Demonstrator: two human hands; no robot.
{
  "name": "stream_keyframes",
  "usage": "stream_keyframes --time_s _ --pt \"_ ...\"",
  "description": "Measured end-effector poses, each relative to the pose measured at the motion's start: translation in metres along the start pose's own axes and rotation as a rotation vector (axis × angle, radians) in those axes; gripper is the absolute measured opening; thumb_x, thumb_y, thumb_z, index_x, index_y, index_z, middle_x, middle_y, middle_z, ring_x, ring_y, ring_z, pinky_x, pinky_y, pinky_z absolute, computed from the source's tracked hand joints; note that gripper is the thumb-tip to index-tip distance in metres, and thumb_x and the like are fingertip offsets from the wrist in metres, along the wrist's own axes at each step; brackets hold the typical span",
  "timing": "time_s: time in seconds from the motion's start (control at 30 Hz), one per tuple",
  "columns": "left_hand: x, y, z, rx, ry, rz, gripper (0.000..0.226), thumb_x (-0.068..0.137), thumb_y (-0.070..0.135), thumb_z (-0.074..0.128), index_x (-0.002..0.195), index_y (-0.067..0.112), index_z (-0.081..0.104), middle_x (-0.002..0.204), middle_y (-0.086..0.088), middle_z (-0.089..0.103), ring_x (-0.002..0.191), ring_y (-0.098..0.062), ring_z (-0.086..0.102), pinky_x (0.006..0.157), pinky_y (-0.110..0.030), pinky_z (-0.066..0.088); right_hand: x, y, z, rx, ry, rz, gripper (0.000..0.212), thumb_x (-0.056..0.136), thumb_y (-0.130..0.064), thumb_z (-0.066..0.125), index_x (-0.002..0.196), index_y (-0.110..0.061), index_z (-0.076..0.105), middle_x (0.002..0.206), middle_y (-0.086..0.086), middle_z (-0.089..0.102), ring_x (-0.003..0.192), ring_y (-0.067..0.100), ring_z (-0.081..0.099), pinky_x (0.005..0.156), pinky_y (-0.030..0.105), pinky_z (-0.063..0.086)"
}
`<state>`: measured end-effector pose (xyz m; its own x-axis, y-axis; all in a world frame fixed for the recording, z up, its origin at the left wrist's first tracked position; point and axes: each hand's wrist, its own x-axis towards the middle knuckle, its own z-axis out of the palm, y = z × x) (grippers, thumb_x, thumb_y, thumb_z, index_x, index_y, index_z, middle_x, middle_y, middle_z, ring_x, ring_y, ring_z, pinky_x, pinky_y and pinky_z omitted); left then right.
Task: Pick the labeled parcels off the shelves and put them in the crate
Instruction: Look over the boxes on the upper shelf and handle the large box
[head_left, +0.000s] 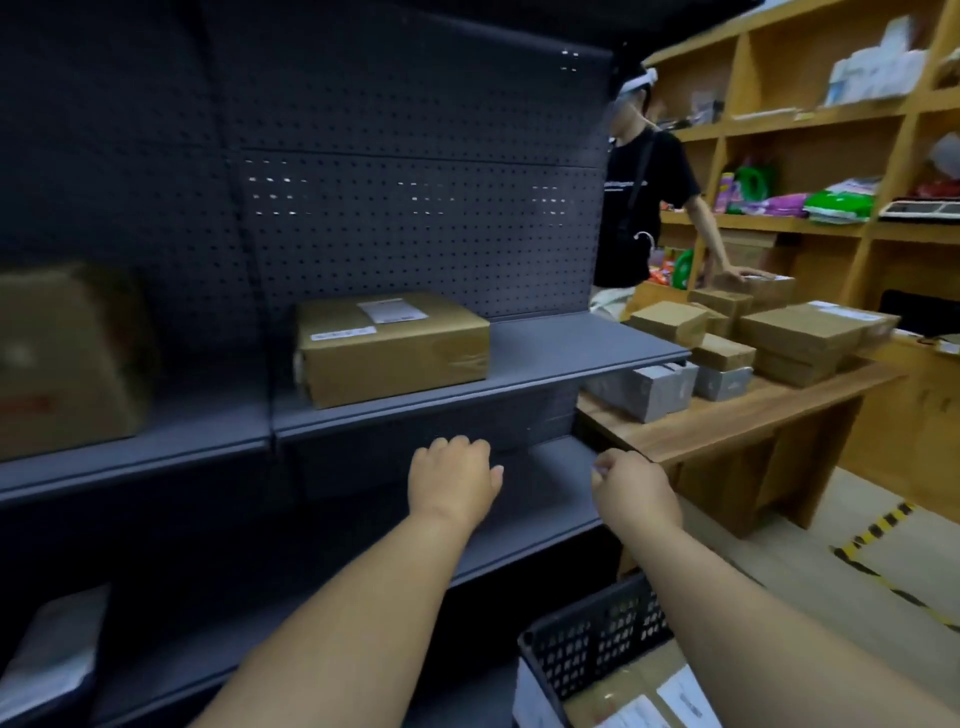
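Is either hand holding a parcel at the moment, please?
No, the left hand and right hand both reach toward the shelf with nothing in them, and the parcel sits untouched on the shelf above.

Blurred box (67, 358) far left; crate (597, 649) cut off.

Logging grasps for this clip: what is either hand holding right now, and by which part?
Nothing. The left hand and right hand hang empty below the labeled parcel.
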<state>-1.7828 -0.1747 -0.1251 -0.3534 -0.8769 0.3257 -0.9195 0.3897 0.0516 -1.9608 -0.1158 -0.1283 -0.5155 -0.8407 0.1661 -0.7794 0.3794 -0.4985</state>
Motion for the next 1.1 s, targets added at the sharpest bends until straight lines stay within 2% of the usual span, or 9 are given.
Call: stream_keyframes --time_s 0.13,0.27,0.53,0.77,0.97,1.1 --pt "-0.029 -0.058 -0.017 0.025 0.011 -0.101 0.035 0.095 0.044 0.040 0.110 0.019 0.060 0.106 -0.002 0.062 0.100 -0.026 0.054 0.078 -0.035 0.038 -0.019 -0.057 0.018 -0.021 -0.027 -0.118 0.031 0.096 -0.026 0.041 0.121 -0.021 0.060 0.118 0.007 0.059 0.114 0.029 0.048 0.082 0.033 0.043" --pt "-0.065 -0.122 -0.037 0.064 0.049 -0.202 0.035 0.095 0.044 0.041 0.110 0.019 0.060 0.106 -0.002 0.063 0.100 -0.025 0.055 0.076 -0.035 0.038 -0.049 -0.117 0.043 0.025 -0.047 -0.209 0.031 0.096 -0.027 0.042 0.121 -0.022 0.060 0.122 0.006 0.057 0.115 0.030 0.047 0.084 0.037 0.045" --pt "-0.147 -0.255 -0.086 0.154 0.095 -0.337 0.037 0.094 0.046 0.040 0.112 0.019 0.059 0.107 -0.004 0.063 0.100 -0.025 0.056 0.076 -0.036 0.039 -0.135 -0.243 0.093 0.057 -0.177 -0.350 0.034 0.098 -0.025 0.040 0.127 -0.023 0.056 0.126 0.003 0.054 0.116 0.027 0.046 0.071 0.033 0.044" --pt "-0.211 -0.356 -0.126 0.203 0.095 -0.383 0.037 0.095 0.046 0.041 0.114 0.019 0.059 0.107 -0.003 0.063 0.101 -0.024 0.057 0.079 -0.035 0.040 -0.211 -0.332 0.123 0.100 -0.182 -0.412 0.033 0.098 -0.024 0.041 0.128 -0.022 0.055 0.127 0.004 0.054 0.117 0.026 0.043 0.072 0.034 0.042" --pt "-0.247 -0.417 -0.154 0.229 0.126 -0.418 0.035 0.094 0.045 0.042 0.110 0.019 0.060 0.102 -0.002 0.065 0.098 -0.024 0.058 0.078 -0.035 0.041 -0.250 -0.381 0.135 0.091 -0.176 -0.439 0.034 0.098 -0.026 0.041 0.129 -0.021 0.054 0.130 0.005 0.052 0.120 0.027 0.042 0.087 0.040 0.047" --pt "-0.251 -0.445 -0.175 0.263 0.166 -0.424 0.034 0.094 0.045 0.042 0.105 0.019 0.061 0.098 -0.003 0.063 0.094 -0.025 0.057 0.071 -0.035 0.036 -0.256 -0.407 0.131 0.108 -0.159 -0.440 0.034 0.098 -0.025 0.041 0.128 -0.021 0.056 0.127 0.004 0.054 0.118 0.026 0.046 0.081 0.039 0.050"
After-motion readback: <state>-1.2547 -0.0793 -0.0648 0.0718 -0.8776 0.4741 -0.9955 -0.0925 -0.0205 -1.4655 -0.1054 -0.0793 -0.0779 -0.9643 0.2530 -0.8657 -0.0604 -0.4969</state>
